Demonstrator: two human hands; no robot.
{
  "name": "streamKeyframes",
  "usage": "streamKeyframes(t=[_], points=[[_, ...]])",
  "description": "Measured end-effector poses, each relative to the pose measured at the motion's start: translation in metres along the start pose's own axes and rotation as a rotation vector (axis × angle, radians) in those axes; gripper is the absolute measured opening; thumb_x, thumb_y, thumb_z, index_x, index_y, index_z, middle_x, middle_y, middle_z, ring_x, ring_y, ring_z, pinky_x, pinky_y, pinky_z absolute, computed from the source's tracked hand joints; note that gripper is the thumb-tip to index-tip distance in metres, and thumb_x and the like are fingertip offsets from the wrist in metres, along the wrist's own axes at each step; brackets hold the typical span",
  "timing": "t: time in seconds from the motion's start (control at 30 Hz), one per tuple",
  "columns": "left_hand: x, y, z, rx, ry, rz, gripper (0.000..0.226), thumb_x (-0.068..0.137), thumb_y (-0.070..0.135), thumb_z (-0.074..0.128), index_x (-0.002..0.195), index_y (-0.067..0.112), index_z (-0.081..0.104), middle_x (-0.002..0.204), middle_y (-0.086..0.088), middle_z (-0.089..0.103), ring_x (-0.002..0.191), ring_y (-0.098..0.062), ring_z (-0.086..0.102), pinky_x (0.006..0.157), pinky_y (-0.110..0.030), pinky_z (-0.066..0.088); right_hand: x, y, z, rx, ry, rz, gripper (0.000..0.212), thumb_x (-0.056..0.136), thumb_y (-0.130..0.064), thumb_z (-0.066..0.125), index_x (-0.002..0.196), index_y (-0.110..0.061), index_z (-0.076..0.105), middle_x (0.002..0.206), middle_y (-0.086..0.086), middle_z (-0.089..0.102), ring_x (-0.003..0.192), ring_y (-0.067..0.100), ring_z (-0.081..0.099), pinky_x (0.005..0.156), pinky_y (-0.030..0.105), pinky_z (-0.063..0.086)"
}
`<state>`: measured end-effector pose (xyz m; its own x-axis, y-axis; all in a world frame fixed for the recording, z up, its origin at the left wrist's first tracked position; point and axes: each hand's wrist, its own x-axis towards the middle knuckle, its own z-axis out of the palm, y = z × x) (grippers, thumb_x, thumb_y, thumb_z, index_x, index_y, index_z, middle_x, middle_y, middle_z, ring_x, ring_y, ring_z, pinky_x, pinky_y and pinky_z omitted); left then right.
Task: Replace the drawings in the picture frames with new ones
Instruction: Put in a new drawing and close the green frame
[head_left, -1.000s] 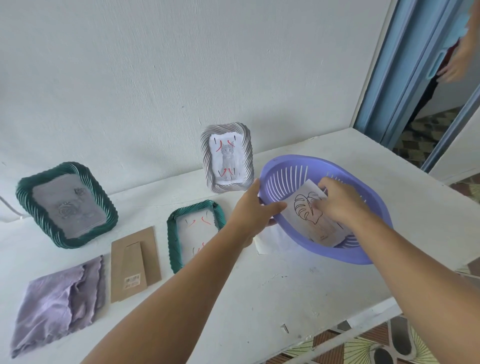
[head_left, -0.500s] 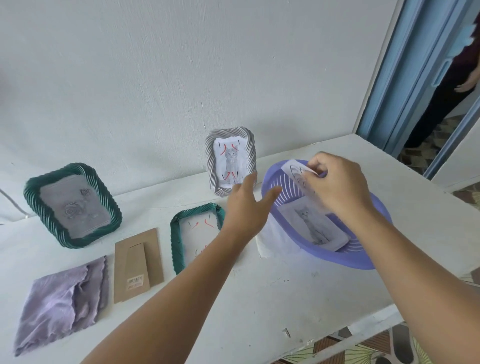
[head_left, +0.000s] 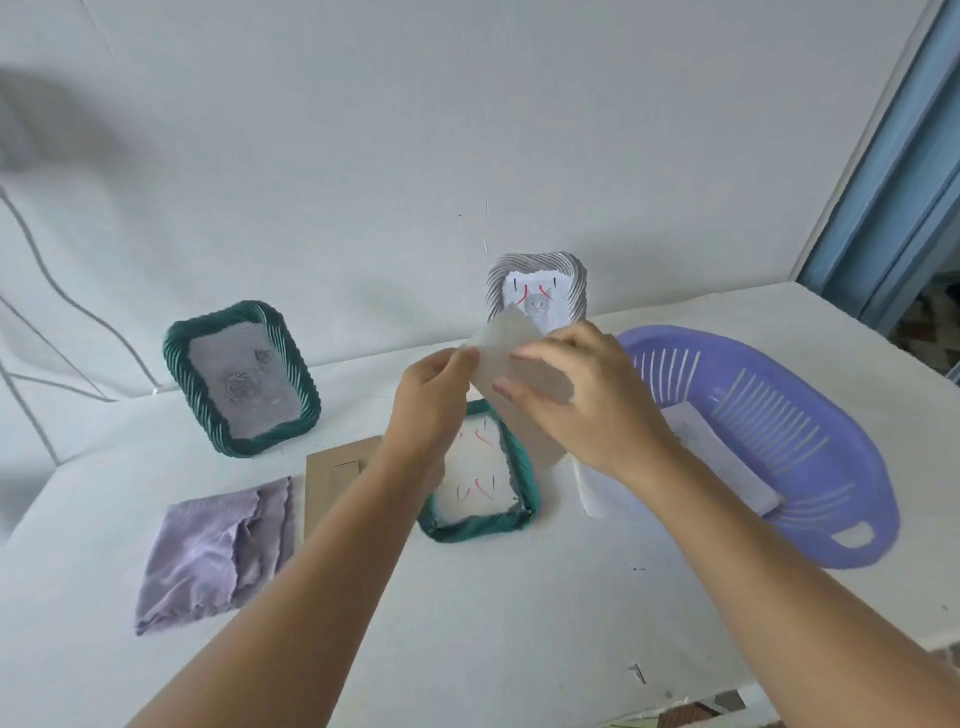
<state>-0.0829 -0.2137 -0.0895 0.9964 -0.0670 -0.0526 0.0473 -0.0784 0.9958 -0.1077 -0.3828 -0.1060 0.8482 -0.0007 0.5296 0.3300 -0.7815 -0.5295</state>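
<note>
A white paper drawing (head_left: 511, 358) is held in the air above the green rope-edged picture frame lying flat (head_left: 522, 467), blank back towards the camera, tilted, its long axis running from upper left down to lower right. Its left edge is pinched by the left hand (head_left: 434, 395); its right side is gripped by the right hand (head_left: 582, 400), fingers curled over it. Behind, a grey-white frame (head_left: 574, 291) is stood upright showing a cat picture. Right of the hands, more sheets (head_left: 696, 441) are seen in the lilac plastic basket (head_left: 810, 441). On the white table (head_left: 519, 623), far left, a second green frame (head_left: 241, 379) is propped; a brown backing board (head_left: 332, 473) and a lilac cloth (head_left: 218, 556) are laid near it.
</note>
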Motion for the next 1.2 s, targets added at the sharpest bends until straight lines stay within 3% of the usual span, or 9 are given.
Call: streamKeyframes(t=[0.13, 0.23, 0.33, 0.43, 0.6, 0.73, 0.93, 1.13, 1.2], points=[[0.002, -0.003, -0.040, -0.039, -0.099, -0.096, 0.024, 0.103, 0.018, 0.051, 0.093, 0.013, 0.072, 0.078, 0.003, 0.068, 0.069, -0.011, 0.061, 0.075, -0.022, 0.050, 0.002, -0.005, 0.011, 0.362, -0.267, 0.211, 0.045, 0.100, -0.039, 0.059, 0.143, -0.048, 0.050, 0.134, -0.018, 0.051, 0.131, -0.004, 0.041, 0.113, 0.026, 0.032], [0.004, -0.011, -0.063, -0.078, -0.176, -0.197, 0.022, 0.102, 0.021, 0.054, 0.097, 0.015, 0.074, 0.087, -0.004, 0.065, 0.078, -0.020, 0.058, 0.078, -0.030, 0.047, -0.001, -0.008, 0.029, 0.685, -0.475, 0.341, 0.055, 0.101, -0.028, 0.061, 0.141, -0.061, 0.044, 0.118, -0.017, 0.062, 0.107, -0.005, 0.057, 0.106, 0.031, 0.041], [0.006, -0.022, -0.076, -0.117, -0.170, -0.243, 0.020, 0.103, 0.026, 0.054, 0.100, 0.016, 0.072, 0.090, -0.006, 0.062, 0.073, -0.021, 0.057, 0.071, -0.031, 0.046, -0.008, -0.007, 0.049, 0.829, -0.448, 0.357, 0.059, 0.098, -0.015, 0.065, 0.136, -0.058, 0.052, 0.096, 0.002, 0.063, 0.090, 0.011, 0.058, 0.097, 0.035, 0.048], [0.003, -0.034, -0.081, -0.025, -0.124, -0.194, 0.018, 0.099, 0.032, 0.065, 0.117, 0.029, 0.062, 0.092, -0.003, 0.066, 0.065, -0.015, 0.054, 0.066, -0.027, 0.047, -0.010, -0.005, 0.065, 0.761, -0.279, 0.384, 0.051, 0.097, -0.014, 0.065, 0.129, -0.053, 0.062, 0.083, -0.002, 0.047, 0.078, 0.011, 0.046, 0.083, 0.022, 0.042], [0.002, -0.057, -0.081, 0.274, -0.094, 0.004, 0.076, 0.093, 0.024, 0.073, 0.148, 0.056, 0.032, 0.067, 0.006, 0.060, 0.065, -0.012, 0.051, 0.068, -0.025, 0.043, -0.007, 0.001, 0.077, 0.663, -0.240, 0.401, 0.046, 0.096, -0.023, 0.068, 0.133, -0.050, 0.061, 0.080, -0.013, 0.043, 0.071, 0.006, 0.042, 0.073, 0.017, 0.038], [0.009, -0.070, -0.080, 0.384, -0.062, 0.069, 0.062, 0.095, 0.028, 0.070, 0.144, 0.055, 0.043, 0.074, 0.004, 0.061, 0.063, -0.007, 0.049, 0.059, -0.012, 0.038, -0.014, 0.012, 0.079, 0.513, -0.370, 0.366, 0.048, 0.090, -0.029, 0.074, 0.132, -0.050, 0.062, 0.078, -0.017, 0.052, 0.064, -0.004, 0.050, 0.074, 0.016, 0.040], [0.015, -0.090, -0.076, 0.620, -0.054, 0.093, 0.044, 0.094, 0.037, 0.068, 0.135, 0.051, 0.058, 0.080, 0.007, 0.061, 0.076, -0.015, 0.063, 0.070, -0.025, 0.048, -0.016, 0.017, 0.080, 0.325, -0.372, 0.345, 0.043, 0.091, -0.026, 0.073, 0.132, -0.038, 0.066, 0.063, -0.020, 0.047, 0.062, -0.008, 0.053, 0.065, 0.006, 0.034], [0.019, -0.097, -0.072, 0.763, -0.058, 0.156, 0.044, 0.095, 0.038, 0.067, 0.138, 0.043, 0.059, 0.081, 0.009, 0.058, 0.065, -0.005, 0.053, 0.061, -0.019, 0.040, -0.018, 0.022, 0.082, 0.202, -0.429, 0.312, 0.048, 0.091, -0.033, 0.072, 0.137, -0.036, 0.062, 0.113, -0.017, 0.065, 0.092, -0.002, 0.060, 0.087, 0.014, 0.043], [0.021, -0.099, -0.070, 0.786, -0.064, 0.163, 0.045, 0.096, 0.037, 0.067, 0.139, 0.042, 0.059, 0.082, 0.005, 0.061, 0.064, -0.004, 0.051, 0.060, -0.019, 0.039, -0.017, 0.023, 0.081, 0.140, -0.429, 0.310, 0.047, 0.090, -0.037, 0.072, 0.136, -0.039, 0.062, 0.104, -0.018, 0.064, 0.095, 0.003, 0.058, 0.098, 0.027, 0.044]])
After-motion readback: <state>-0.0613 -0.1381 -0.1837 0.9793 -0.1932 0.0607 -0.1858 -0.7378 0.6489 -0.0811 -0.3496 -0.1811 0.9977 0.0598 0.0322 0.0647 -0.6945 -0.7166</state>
